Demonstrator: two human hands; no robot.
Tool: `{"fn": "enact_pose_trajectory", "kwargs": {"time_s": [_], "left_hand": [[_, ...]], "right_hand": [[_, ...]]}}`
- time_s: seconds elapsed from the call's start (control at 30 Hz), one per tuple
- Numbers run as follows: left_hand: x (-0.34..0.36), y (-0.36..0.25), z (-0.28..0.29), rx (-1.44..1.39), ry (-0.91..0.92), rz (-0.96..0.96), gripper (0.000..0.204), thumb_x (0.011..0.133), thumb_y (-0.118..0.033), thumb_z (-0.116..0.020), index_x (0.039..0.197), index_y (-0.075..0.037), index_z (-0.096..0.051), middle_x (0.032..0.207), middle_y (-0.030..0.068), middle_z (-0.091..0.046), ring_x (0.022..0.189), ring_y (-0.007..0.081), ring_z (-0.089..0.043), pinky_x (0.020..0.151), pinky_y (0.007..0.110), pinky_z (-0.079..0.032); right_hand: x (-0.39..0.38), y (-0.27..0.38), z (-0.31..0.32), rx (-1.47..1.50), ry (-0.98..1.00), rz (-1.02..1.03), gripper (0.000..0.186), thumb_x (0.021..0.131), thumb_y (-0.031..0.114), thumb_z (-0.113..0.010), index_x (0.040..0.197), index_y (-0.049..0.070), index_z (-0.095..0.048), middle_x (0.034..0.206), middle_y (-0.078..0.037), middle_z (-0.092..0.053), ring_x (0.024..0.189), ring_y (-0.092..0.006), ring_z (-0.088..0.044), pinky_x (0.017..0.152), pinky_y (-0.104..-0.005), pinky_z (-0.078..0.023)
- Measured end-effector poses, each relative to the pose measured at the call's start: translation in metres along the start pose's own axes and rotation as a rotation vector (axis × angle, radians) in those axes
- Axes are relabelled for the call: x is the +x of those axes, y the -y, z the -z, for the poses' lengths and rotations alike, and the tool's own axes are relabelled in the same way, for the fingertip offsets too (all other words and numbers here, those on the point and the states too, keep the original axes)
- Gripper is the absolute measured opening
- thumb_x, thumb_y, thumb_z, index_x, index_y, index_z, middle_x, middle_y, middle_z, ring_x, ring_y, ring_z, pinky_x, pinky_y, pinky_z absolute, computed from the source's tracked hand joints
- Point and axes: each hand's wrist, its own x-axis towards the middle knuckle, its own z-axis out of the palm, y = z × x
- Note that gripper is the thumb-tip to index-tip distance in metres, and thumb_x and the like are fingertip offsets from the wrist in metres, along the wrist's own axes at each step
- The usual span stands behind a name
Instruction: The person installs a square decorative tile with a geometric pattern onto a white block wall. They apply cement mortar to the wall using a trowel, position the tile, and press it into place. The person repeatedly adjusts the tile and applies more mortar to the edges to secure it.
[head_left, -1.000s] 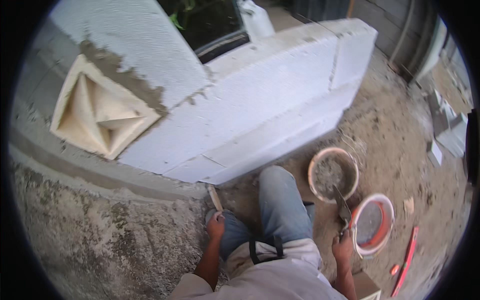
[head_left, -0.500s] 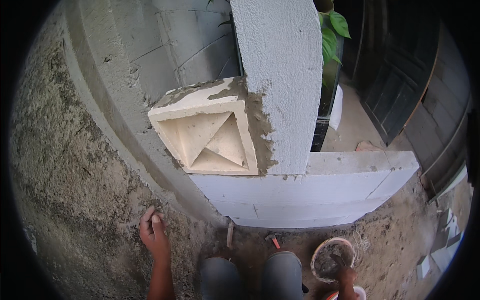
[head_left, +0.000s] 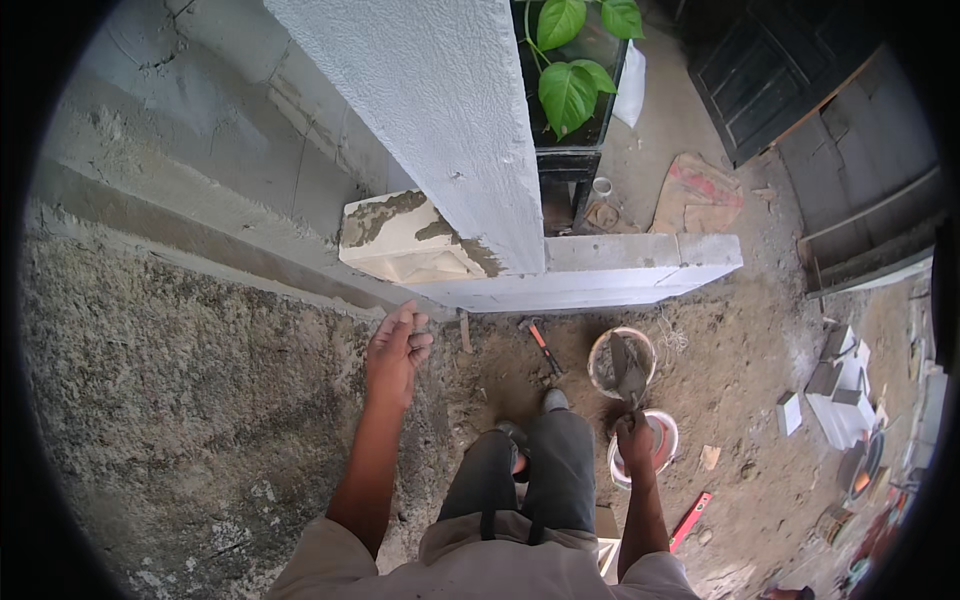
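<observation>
While mortar-coated, the trowel (head_left: pixel 627 372) hangs from the right hand (head_left: pixel 634 437).

The supporting surface is bare dirt ground (head_left: pixel 760 400), sandy and littered. A mortar bucket (head_left: pixel 600 352) is seen standing on it, with a second, white-and-orange bucket (head_left: pixel 662 440) close beside it. An orange-handled hammer (head_left: pixel 540 342) is laid near the white block wall (head_left: pixel 600 270). A red spirit level (head_left: pixel 690 520) is lying further back.

The person wore a beige short-sleeved shirt (head_left: pixel 500 565), dark grey trousers (head_left: pixel 530 470) and dark shoes (head_left: pixel 553 400) at twelve o'clock of the knees. Both forearms were bare; left hand (head_left: pixel 398 345) and right hand (head_left: pixel 633 430) ungloved.
</observation>
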Motion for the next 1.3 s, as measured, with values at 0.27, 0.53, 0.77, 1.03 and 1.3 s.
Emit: {"fn": "enact_pose_trajectory", "kwargs": {"time_s": [0.27,0.53,0.77,1.03,1.3], "left_hand": [[0.049,-0.02,-0.057,-0.247,-0.229,0.132,0.059,0.1,-0.047,-0.067,0.145,-0.011,-0.053,0.13,0.003,-0.061,0.106,0.0163,-0.059,0.09,0.03,-0.049],[0.043,-0.026,-0.094,-0.327,-0.395,0.07,0.06,0.099,-0.05,-0.068,0.143,-0.012,-0.055,0.131,0.0028,-0.061,0.105,0.016,-0.059,0.093,0.03,-0.047],[0.055,-0.033,-0.106,-0.321,-0.432,0.024,0.043,0.098,-0.04,-0.073,0.127,-0.011,-0.063,0.117,0.0026,-0.065,0.096,0.0126,-0.062,0.08,0.026,-0.052],[0.061,-0.03,-0.11,-0.296,-0.444,0.02,0.036,0.1,-0.034,-0.071,0.128,-0.012,-0.064,0.113,0.001,-0.066,0.101,0.013,-0.063,0.087,0.027,-0.052],[0.057,-0.033,-0.114,-0.278,-0.497,0.033,0.039,0.102,-0.033,-0.069,0.133,-0.01,-0.064,0.116,0.002,-0.066,0.103,0.0135,-0.063,0.087,0.029,-0.052]], "right_hand": [[0.035,0.166,0.098,-0.161,0.173,0.641,0.027,0.092,0.026,-0.072,0.104,0.006,-0.058,0.087,-0.019,-0.069,0.075,-0.0439,-0.069,0.064,-0.0522,-0.054],[0.137,0.244,0.089,-0.265,0.27,0.939,0.03,0.094,0.029,-0.072,0.107,0.004,-0.061,0.086,-0.022,-0.07,0.079,-0.0446,-0.069,0.067,-0.0534,-0.055],[0.162,0.262,0.078,-0.232,0.246,1.122,0.031,0.095,0.033,-0.069,0.105,0.006,-0.059,0.094,-0.017,-0.073,0.079,-0.0409,-0.072,0.067,-0.0539,-0.056],[0.179,0.249,0.053,-0.301,0.196,1.125,0.029,0.094,0.032,-0.071,0.1,0.006,-0.059,0.089,-0.017,-0.072,0.075,-0.0385,-0.073,0.066,-0.0507,-0.058],[0.179,0.23,0.038,-0.396,0.247,1.022,0.032,0.095,0.035,-0.068,0.106,0.008,-0.057,0.083,-0.016,-0.072,0.072,-0.0382,-0.073,0.064,-0.0511,-0.06]]}}
